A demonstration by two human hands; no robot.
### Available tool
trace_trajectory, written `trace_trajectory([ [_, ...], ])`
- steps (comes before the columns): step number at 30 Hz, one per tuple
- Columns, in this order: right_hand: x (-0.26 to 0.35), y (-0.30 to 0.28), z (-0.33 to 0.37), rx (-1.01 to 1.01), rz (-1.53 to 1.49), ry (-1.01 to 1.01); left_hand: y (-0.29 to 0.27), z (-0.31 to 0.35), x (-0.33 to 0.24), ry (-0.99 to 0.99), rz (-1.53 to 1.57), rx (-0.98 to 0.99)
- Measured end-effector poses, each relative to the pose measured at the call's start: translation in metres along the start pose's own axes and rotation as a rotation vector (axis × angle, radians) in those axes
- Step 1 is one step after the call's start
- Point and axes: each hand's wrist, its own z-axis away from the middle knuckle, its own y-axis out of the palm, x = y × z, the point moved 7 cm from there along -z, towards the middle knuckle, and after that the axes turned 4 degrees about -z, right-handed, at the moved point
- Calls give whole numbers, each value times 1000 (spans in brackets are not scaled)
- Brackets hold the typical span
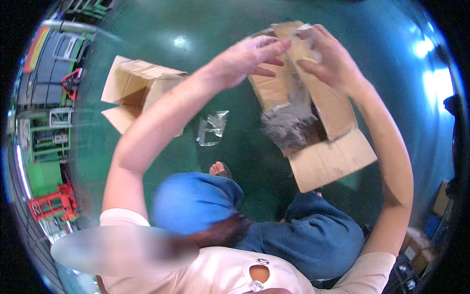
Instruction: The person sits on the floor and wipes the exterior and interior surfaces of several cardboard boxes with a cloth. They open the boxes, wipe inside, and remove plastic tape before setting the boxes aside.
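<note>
A cardboard box [338, 110] lies in front of me with its flaps folded out. Crumpled grey, filmy plastic wrapping [289, 122] fills its near part. My left hand [249, 59] hovers over the box's far left side, fingers spread with nothing in them. Over the far right side, my right hand [333, 61] curls around a wrinkled piece of clear plastic [308, 44], slightly blurred by motion. The underside of that plastic and how far it reaches into the box are hidden.
A second open cardboard box [132, 93] lies on its side to the left, partly behind my left forearm. Between the boxes a crumpled clear plastic bag [213, 128] rests on the green floor [235, 157]. Red and green equipment [54, 201] stands along the left edge.
</note>
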Motion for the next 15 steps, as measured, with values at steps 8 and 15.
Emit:
trace_trajectory([
  [8, 64, 140, -98, 337, -385, -6, -107, 81, 88, 159, 376, -403],
  [15, 54, 245, -85, 155, -513, 416, -135, 120, 175, -82, 615, -333],
])
